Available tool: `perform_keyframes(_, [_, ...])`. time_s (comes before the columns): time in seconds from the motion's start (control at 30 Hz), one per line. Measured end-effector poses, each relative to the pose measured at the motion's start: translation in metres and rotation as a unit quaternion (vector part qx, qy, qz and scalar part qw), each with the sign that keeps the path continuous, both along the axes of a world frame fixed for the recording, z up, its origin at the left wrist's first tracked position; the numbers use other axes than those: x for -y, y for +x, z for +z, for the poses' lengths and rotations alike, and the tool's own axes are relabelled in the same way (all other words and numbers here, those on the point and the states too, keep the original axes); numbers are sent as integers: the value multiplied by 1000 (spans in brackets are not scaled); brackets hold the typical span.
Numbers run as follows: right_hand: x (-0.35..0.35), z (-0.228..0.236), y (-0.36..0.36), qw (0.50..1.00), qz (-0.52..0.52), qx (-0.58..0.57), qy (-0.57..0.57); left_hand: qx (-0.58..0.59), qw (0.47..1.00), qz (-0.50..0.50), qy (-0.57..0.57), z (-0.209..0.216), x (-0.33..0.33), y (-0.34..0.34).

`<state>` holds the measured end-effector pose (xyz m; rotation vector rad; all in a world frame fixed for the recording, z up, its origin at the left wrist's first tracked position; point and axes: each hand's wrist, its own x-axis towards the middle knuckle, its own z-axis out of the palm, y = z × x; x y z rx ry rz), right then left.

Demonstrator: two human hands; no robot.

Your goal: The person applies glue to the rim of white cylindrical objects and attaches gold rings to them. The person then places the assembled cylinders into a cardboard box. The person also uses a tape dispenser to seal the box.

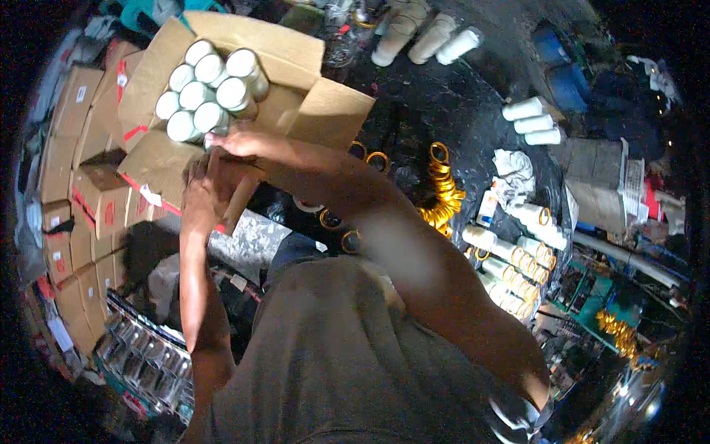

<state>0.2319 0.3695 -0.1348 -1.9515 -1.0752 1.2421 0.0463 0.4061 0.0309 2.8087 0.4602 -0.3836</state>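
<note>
An open cardboard box [285,111] stands ahead of me to the left, its flaps spread. Several white-topped cylinders [196,96] are packed upright in its left half; brown cardboard shows to their right. My right hand [240,143] reaches in over the near side, fingers closed beside the nearest cylinders. A small pale piece shows at its fingertips, too little to name. Close below it, my left hand [207,185] is at the box's near flap, its fingers bent. What lies between the two hands is hidden.
Stacked cartons [100,196] line the left. On the black surface to the right are gold rings [441,196], white cylinders with gold rims [510,266], a small white bottle [488,203] and crumpled white cloth [515,174]. More white cylinders [532,122] lie farther off.
</note>
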Motion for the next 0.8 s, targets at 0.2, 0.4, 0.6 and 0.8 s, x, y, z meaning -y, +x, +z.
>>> perform_keyframes(0.2, [187,147,5,808,-335,24,483,73,994,76,-18,-3,-4,-21])
perform_keyframes(0.4, [310,41,214,714,-495,444,218,149,981,91,-81,56,54,-26])
perform_keyframes(0.6, [260,-8,292,742,-561,336,147,153,987,8,-50,89,109,-50])
perform_keyframes(0.8, [313,60,204,708,-563,358,231,232,965,-48,-117,92,139,-60])
